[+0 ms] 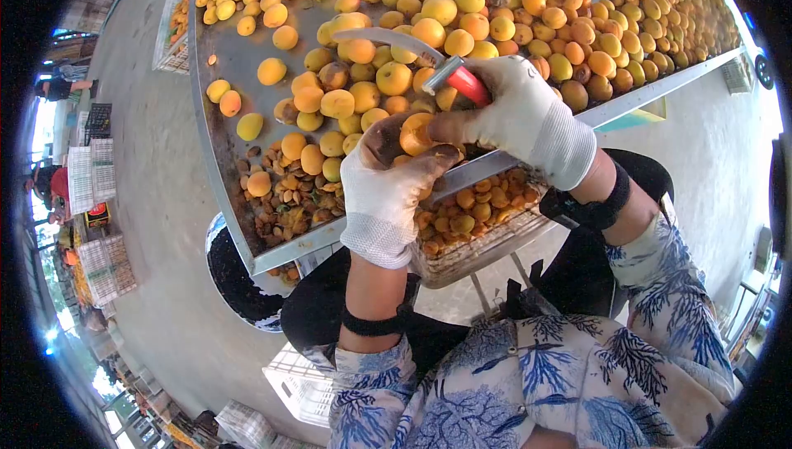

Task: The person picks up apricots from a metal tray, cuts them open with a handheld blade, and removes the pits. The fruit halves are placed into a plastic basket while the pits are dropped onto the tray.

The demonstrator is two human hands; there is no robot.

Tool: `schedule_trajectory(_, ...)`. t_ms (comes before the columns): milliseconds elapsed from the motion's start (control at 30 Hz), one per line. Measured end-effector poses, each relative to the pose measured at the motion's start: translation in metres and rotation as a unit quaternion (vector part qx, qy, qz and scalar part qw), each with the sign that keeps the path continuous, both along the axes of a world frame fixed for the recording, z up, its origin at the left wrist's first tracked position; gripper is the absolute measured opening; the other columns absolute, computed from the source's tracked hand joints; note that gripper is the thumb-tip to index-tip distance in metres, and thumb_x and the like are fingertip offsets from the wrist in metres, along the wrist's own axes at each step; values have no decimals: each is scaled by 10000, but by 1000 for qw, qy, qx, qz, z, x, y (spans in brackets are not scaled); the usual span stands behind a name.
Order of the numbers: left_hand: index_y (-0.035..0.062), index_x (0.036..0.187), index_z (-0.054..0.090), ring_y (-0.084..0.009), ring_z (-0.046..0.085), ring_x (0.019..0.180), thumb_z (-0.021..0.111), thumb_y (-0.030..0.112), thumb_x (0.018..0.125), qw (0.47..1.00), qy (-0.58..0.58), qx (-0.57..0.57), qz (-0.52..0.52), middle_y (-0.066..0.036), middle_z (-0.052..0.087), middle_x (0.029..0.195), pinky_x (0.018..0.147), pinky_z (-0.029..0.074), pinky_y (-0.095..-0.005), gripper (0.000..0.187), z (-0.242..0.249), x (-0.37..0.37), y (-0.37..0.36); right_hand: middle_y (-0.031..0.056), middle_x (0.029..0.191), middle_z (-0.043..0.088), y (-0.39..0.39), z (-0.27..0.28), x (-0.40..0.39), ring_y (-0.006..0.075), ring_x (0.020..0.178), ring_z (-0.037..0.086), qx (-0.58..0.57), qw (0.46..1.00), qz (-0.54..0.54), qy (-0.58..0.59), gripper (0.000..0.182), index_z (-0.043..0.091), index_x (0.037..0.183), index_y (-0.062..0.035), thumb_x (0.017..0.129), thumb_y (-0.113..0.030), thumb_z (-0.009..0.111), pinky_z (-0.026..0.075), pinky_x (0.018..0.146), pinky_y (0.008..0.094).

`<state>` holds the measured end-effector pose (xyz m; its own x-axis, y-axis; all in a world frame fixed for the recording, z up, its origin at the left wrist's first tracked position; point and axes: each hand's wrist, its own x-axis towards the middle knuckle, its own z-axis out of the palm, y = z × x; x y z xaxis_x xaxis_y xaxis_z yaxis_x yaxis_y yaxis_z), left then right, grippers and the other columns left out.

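Note:
My left hand (392,177), in a white glove with stained fingertips, is closed around an orange apricot (418,134) near the front edge of the metal table. My right hand (511,111), gloved too, grips the red handle (469,86) of a curved knife, whose blade (388,39) points left over the fruit. The thumb of that hand touches the apricot's right side. Whole yellow and orange apricots (394,78) lie around and beyond both hands. Below the table edge, a crate (462,261) holds cut orange fruit.
The table's metal rim (309,243) runs along its front. Pits and scraps (289,193) lie in its near left corner. A dark tub (239,280) and a white crate (301,383) stand on the floor. People (59,185) and stacked crates (106,267) are at the far left.

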<state>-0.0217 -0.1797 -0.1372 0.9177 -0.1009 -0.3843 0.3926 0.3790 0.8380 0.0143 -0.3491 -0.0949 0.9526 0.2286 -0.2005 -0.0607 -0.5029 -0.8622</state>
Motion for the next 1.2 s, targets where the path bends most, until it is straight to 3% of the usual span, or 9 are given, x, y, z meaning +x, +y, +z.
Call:
schedule_trajectory(67,-63,1138,570,-201,648,920,744,-94,665,1000,-2,19,-6,-121,663,1023,834,536,-339,505,3,-1,-1,66,792,679,-1,-4,0,177,733,658,-31,996,14,-86,319,688,1024,-125,716,-172,759,520,689,307)
schedule_trajectory(133,-63,1098,603,-147,645,857,701,-141,661,983,-94,157,-23,-95,672,981,765,530,-274,454,4,-3,-3,52,785,638,-8,-17,2,244,753,653,-62,923,178,-335,319,683,993,-190,679,-155,730,518,661,346)
schedule_trajectory(300,-63,1096,609,-155,643,851,688,-128,680,995,-48,82,-33,-96,670,989,766,526,-272,429,-2,-9,-3,69,829,601,-10,-18,-4,277,764,634,-107,897,214,-372,235,605,920,-106,728,-230,658,499,621,386)
schedule_trajectory(400,-67,1068,615,-164,646,863,692,-119,687,1000,-2,23,-17,-101,672,986,800,523,-283,392,9,-9,-5,85,810,627,-11,-18,-6,303,743,647,-133,921,180,-318,252,600,924,-107,754,-287,652,504,605,406)
schedule_trajectory(500,-38,1076,624,-148,643,890,717,-59,693,941,-89,198,-259,-102,681,994,842,509,-274,394,18,-10,-6,98,777,648,-27,-7,3,283,736,659,-246,926,44,-285,260,638,962,-111,709,-132,692,520,643,361)
schedule_trajectory(600,-11,1120,629,-134,640,933,734,22,728,890,-106,228,-380,-108,688,1021,863,501,-270,407,14,-16,-13,139,791,668,-61,-3,15,277,765,669,-258,932,-58,-250,280,648,984,-63,758,-207,729,523,678,347)
schedule_trajectory(933,-40,1134,620,-107,601,950,684,25,805,902,-95,192,-376,-75,680,1041,882,475,-275,341,6,-21,-16,171,838,681,-98,-22,13,329,824,673,-497,866,12,52,356,707,919,-63,715,-355,697,546,740,395)
schedule_trajectory(1100,-57,1159,598,-111,591,914,663,39,818,939,-66,115,-317,-47,660,992,851,469,-261,360,11,-18,-18,167,851,688,-107,-24,7,332,811,673,-442,897,-3,13,355,701,934,-55,687,-309,719,543,731,399)
schedule_trajectory(1200,-48,1194,576,-145,623,943,635,-32,833,972,-6,28,-235,-110,663,1021,836,505,-269,366,9,-15,-17,63,791,681,-100,-9,4,173,724,649,-260,961,-66,-65,407,674,1048,-67,660,-128,781,531,691,325)
